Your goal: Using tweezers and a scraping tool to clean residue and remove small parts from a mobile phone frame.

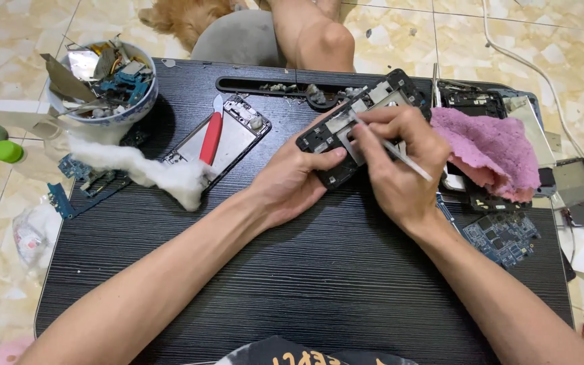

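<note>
table: black wood-grain desk top point(319, 284), low over a beige marble-pattern tiled floor point(8, 40).
left hand point(290, 184): fingers curled round a black phone frame point(353, 128), thumb pressed on its near edge, holding it tilted above the table.
right hand point(400, 162): fingertips pinched shut on a thin white tool point(400, 152), tip on the frame.
right side: pink cloth point(491, 149), blue circuit board point(505, 238).
left side: cotton wad point(163, 177), red pry tool point(211, 137) on a phone chassis point(234, 138).
far left: bowl of scrap parts point(103, 84).
</note>
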